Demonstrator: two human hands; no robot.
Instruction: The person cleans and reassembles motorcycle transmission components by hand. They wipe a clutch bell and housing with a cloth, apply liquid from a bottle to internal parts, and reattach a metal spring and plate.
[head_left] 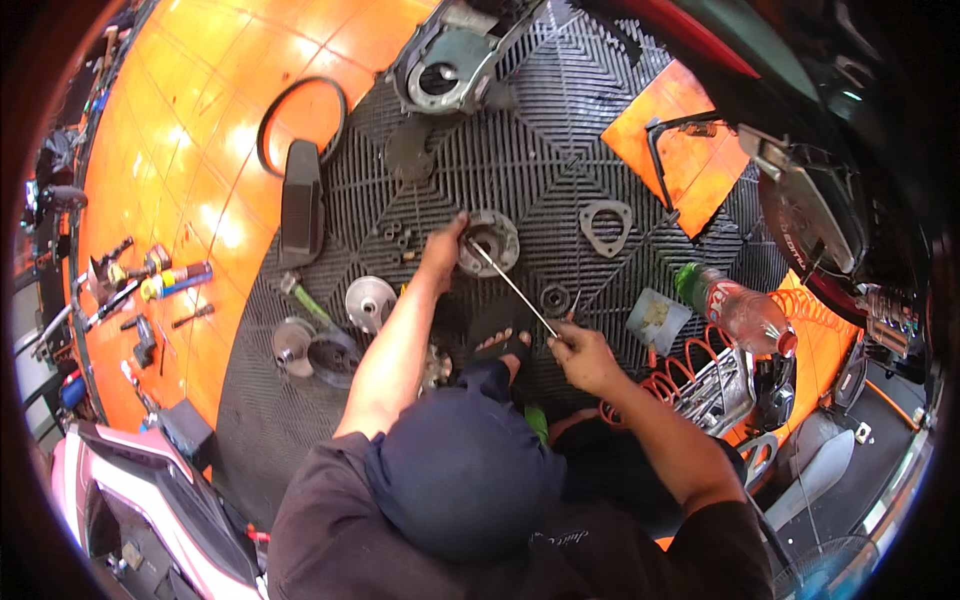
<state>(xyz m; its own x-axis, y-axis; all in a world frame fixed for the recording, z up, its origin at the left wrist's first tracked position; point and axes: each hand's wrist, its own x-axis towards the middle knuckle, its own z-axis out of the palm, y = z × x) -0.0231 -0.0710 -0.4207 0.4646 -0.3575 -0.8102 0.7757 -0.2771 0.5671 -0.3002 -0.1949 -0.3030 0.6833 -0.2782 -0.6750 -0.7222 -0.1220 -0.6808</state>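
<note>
A round metal housing (500, 235) sits upright on its side or flat, I cannot tell which, above my foot (505, 340). My left hand (445, 250) grips its left edge. My right hand (580, 355) is closed around the near end of a long thin metal rod (520, 292), whose far tip reaches into the housing's middle. A small ring-shaped part (556, 296) lies just beyond my right hand. A three-hole metal plate (605, 226) lies right of the housing, and a pale metal disc (369, 297) is beside my left forearm.
Around me are a large engine cover (450, 55), a belt (270, 110), scattered tools (150, 285) on orange tiles, a black ribbed mat (560, 130), a plastic bottle (740, 315), a red coiled hose (670, 375), a motorbike (810, 200) and pink bodywork (95, 470) at lower left.
</note>
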